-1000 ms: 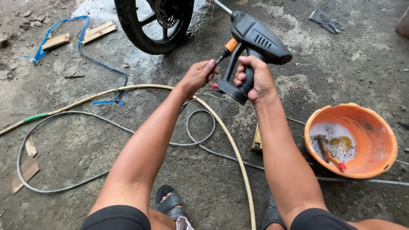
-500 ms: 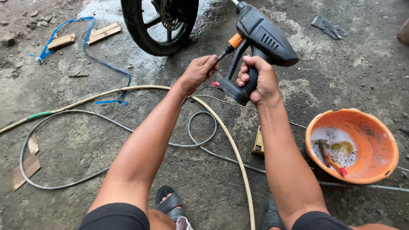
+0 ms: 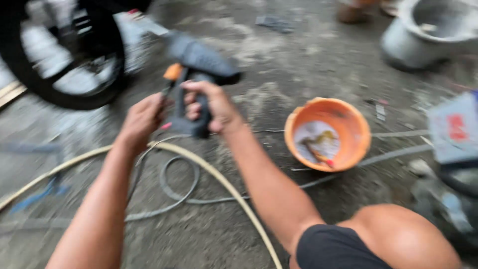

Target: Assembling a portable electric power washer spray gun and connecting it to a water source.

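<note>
The picture is smeared by motion. My right hand (image 3: 211, 107) grips the handle of a dark grey spray gun (image 3: 199, 60) with an orange trigger, its nozzle pointing up-left toward a black motorcycle wheel (image 3: 64, 74). My left hand (image 3: 142, 122) sits just left of the gun and pinches a thin dark tool with a red tip at the gun's trigger side. A cream hose (image 3: 209, 174) and a grey hose (image 3: 174, 199) lie on the wet concrete under my arms.
An orange bucket (image 3: 356, 124) with soapy water, a brush and a yellow sponge stands to the right. A grey metal pot (image 3: 438, 30) is at the top right. A blue box (image 3: 455, 132) sits at the right edge. My bare knee (image 3: 403, 239) fills the lower right.
The view has swung to the right and blurred; hands, gun and wheel now sit further left, and the pot and blue box have come into view. Both grips look unchanged.
</note>
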